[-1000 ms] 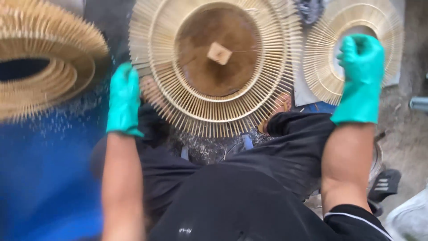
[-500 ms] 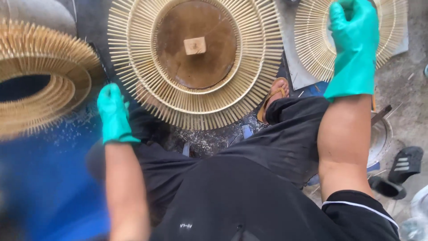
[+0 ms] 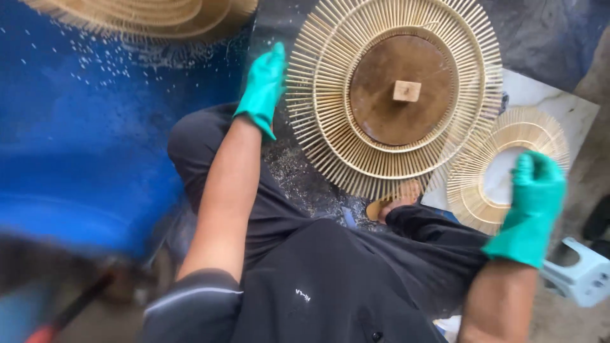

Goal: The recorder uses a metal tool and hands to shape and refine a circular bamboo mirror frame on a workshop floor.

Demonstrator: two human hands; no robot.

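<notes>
Centre frame: the gloved left hand (image 3: 264,86), fingers extended, rests against the left edge of the large round stick-work frame (image 3: 394,95) lying upper centre. Lower right: the gloved right hand (image 3: 532,203) is clamped on the rim of a smaller stick-work ring (image 3: 508,171).

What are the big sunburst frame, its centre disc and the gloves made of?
Big sunburst frame: thin pale sticks, probably bamboo or rattan, unfinished matte, bound in rings. Centre disc: brown board, likely wood or fibreboard, dull, with a small pale wooden block. Gloves on the left hand and right hand: teal, smooth, likely rubber or nitrile.
</notes>
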